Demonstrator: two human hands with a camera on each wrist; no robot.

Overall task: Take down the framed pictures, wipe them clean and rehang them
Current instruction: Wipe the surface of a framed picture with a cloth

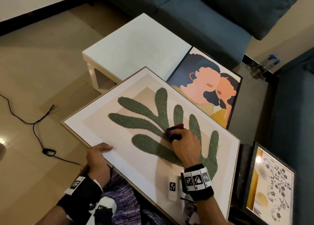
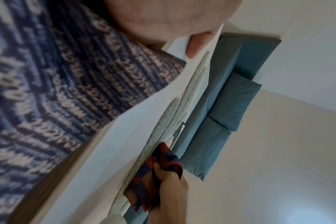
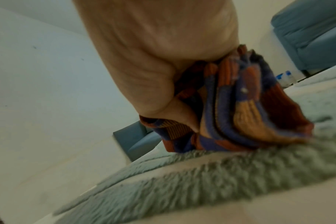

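A large framed picture (image 1: 105,122) with a green tufted leaf shape lies tilted across my lap. My left hand (image 1: 98,152) grips its near left edge, thumb on the white border (image 2: 197,44). My right hand (image 1: 184,142) holds a folded red, blue and orange checked cloth (image 1: 173,131) and presses it onto the green leaf near the picture's middle. In the right wrist view the cloth (image 3: 246,115) touches the fuzzy green pile (image 3: 201,181). The left wrist view shows the cloth (image 2: 159,169) in the right hand (image 2: 173,186) against the picture (image 2: 125,144).
A framed picture of two faces (image 1: 210,87) leans on a white low table (image 1: 136,47). A third framed picture with a floral pattern (image 1: 271,182) stands at the right. A blue sofa (image 1: 212,12) wraps the back and right. A black cable (image 1: 37,131) lies on the floor.
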